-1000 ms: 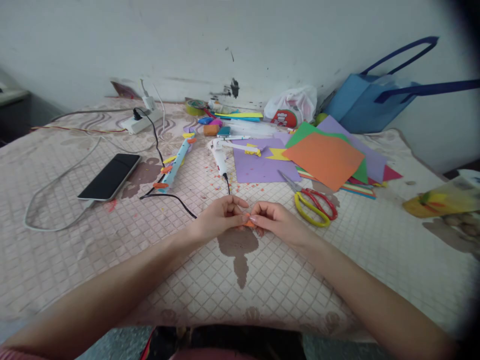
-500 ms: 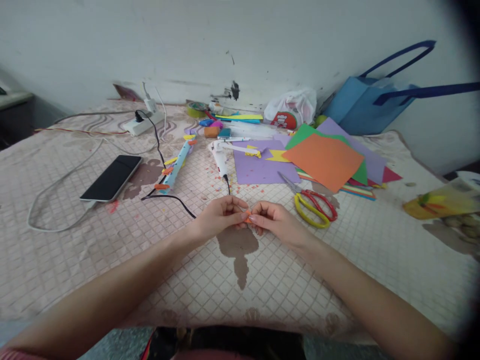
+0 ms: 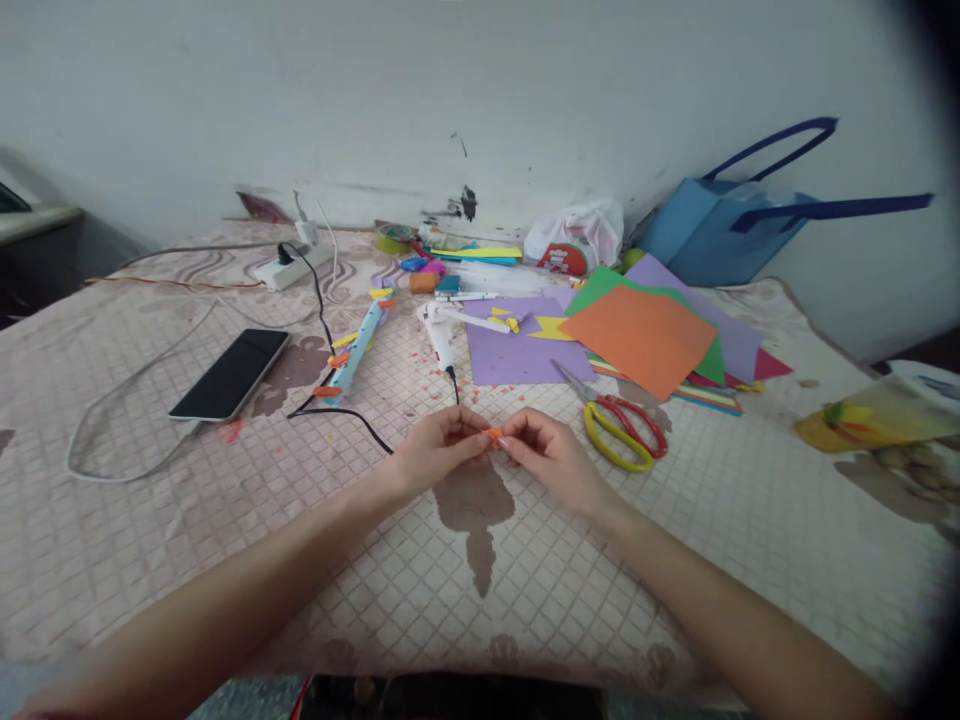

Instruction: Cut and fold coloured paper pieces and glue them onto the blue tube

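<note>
A small orange piece (image 3: 493, 435) is pinched between the fingertips of my left hand (image 3: 439, 447) and my right hand (image 3: 553, 455), above the patterned tablecloth. Both hands are closed, with thumbs and forefingers meeting at the piece. Behind them lies a white glue gun (image 3: 439, 338) with its black cable running toward my left hand. Scissors with yellow and red handles (image 3: 616, 430) rest to the right of my right hand. A light blue strip (image 3: 354, 350) bearing orange and yellow pieces lies to the left.
Purple paper (image 3: 499, 350) and orange paper (image 3: 641, 335) lie behind the hands. At the left are a phone (image 3: 230, 374) and a power strip (image 3: 289, 268). A blue bag (image 3: 720, 230) leans at the back right; a plastic container (image 3: 877, 412) sits far right.
The whole scene sits slightly lower in the picture as the camera has tilted. Both hands still pinch the orange piece, with their fingers slightly shifted around it.
</note>
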A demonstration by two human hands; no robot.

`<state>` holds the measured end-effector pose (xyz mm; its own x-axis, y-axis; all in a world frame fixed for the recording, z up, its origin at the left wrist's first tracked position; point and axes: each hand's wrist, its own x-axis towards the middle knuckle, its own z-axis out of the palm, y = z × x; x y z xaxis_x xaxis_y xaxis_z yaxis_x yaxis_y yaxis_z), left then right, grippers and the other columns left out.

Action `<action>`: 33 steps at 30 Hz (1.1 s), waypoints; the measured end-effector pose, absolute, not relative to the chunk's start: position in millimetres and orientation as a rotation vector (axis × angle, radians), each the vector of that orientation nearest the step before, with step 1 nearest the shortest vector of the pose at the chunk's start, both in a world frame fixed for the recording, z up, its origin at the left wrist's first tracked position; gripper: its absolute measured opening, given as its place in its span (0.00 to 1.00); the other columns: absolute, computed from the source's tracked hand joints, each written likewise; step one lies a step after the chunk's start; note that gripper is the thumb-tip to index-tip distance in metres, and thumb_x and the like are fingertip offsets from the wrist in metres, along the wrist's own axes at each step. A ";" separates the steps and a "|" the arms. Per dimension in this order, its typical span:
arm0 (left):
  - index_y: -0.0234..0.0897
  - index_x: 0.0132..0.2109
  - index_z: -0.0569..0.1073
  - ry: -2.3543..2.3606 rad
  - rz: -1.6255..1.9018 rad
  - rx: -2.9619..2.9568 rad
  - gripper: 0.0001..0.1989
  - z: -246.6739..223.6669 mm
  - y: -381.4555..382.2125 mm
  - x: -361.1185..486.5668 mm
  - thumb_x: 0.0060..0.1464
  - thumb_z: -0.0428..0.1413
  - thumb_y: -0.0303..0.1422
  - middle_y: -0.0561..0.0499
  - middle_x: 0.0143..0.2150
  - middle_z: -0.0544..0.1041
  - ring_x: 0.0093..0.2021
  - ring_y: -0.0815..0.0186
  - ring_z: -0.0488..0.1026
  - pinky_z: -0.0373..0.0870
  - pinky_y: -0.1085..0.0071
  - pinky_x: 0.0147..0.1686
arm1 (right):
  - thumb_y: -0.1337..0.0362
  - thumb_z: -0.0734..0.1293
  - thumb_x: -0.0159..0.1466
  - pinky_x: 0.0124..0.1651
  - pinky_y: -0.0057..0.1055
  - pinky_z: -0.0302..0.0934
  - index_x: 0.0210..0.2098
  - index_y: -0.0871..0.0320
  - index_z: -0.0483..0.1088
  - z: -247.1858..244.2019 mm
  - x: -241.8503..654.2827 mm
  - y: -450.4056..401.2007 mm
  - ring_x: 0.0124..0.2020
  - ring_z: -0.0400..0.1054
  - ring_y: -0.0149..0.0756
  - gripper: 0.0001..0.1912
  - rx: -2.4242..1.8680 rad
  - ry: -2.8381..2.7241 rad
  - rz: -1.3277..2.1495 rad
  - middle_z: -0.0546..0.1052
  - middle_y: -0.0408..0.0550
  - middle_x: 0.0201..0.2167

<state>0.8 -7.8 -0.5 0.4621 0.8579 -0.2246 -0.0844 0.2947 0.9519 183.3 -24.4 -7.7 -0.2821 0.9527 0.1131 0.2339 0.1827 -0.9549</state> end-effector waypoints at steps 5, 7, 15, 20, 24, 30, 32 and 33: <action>0.31 0.39 0.69 0.813 0.726 0.837 0.14 -0.8 -7.6 0.3 0.51 0.60 0.37 0.48 0.33 0.77 0.31 0.71 0.74 0.70 0.73 0.36 | 0.71 0.60 0.64 0.41 0.36 0.63 0.37 0.53 0.70 -8.8 186.4 -26.0 0.39 0.67 0.37 0.09 -0.968 -2.048 0.470 0.72 0.49 0.36; 0.30 0.39 0.69 0.797 0.759 0.826 0.16 -2.6 -6.0 -1.2 0.46 0.64 0.34 0.49 0.31 0.76 0.30 0.71 0.74 0.70 0.73 0.35 | 0.72 0.59 0.64 0.42 0.36 0.64 0.40 0.52 0.70 -11.2 187.2 -25.1 0.40 0.67 0.37 0.11 -0.888 -2.147 0.361 0.72 0.50 0.38; 0.31 0.39 0.69 0.872 0.870 0.932 0.18 -6.1 -1.8 -4.2 0.42 0.65 0.33 0.52 0.28 0.76 0.28 0.72 0.73 0.69 0.75 0.31 | 0.75 0.63 0.62 0.46 0.37 0.66 0.46 0.53 0.68 -16.2 182.9 -18.2 0.45 0.67 0.38 0.15 -0.800 -2.116 0.198 0.71 0.51 0.42; 0.32 0.39 0.70 0.902 0.890 0.963 0.15 -6.2 -3.8 -3.5 0.44 0.64 0.31 0.52 0.28 0.76 0.29 0.72 0.73 0.68 0.76 0.29 | 0.75 0.65 0.60 0.47 0.41 0.66 0.44 0.53 0.70 -15.1 181.9 -16.0 0.42 0.68 0.38 0.14 -0.728 -2.146 0.083 0.74 0.50 0.40; 0.32 0.38 0.70 0.910 0.917 0.953 0.12 -6.3 -6.8 -1.8 0.45 0.62 0.29 0.53 0.28 0.75 0.29 0.73 0.73 0.68 0.76 0.30 | 0.74 0.66 0.60 0.47 0.43 0.65 0.44 0.52 0.70 -15.8 182.2 -15.2 0.42 0.68 0.39 0.14 -0.714 -2.134 -0.023 0.75 0.49 0.39; 0.32 0.36 0.70 0.895 0.951 0.937 0.10 -5.2 -9.1 1.2 0.45 0.62 0.27 0.52 0.28 0.76 0.28 0.73 0.72 0.68 0.76 0.31 | 0.75 0.66 0.60 0.44 0.41 0.66 0.43 0.53 0.70 -19.9 182.5 -15.5 0.42 0.68 0.39 0.15 -0.699 -2.151 -0.045 0.76 0.49 0.38; 0.32 0.36 0.70 0.907 0.961 0.917 0.09 -5.2 -8.7 2.0 0.47 0.61 0.29 0.52 0.27 0.76 0.27 0.74 0.72 0.68 0.76 0.31 | 0.75 0.65 0.60 0.43 0.41 0.66 0.44 0.53 0.70 -20.6 182.5 -15.3 0.41 0.68 0.39 0.15 -0.700 -2.149 -0.035 0.75 0.49 0.38; 0.32 0.35 0.70 0.914 0.966 0.902 0.08 -5.5 -8.5 2.2 0.48 0.60 0.31 0.52 0.28 0.76 0.27 0.74 0.72 0.68 0.76 0.31 | 0.75 0.65 0.60 0.43 0.41 0.66 0.45 0.52 0.69 -20.7 182.5 -15.2 0.41 0.68 0.39 0.15 -0.702 -2.153 -0.027 0.75 0.49 0.38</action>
<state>2.2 -8.5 -5.5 0.2903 0.9315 -0.2192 -0.2696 0.2994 0.9153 182.5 -15.2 -20.7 -0.4819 0.4738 0.7371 0.4924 0.8423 -0.2195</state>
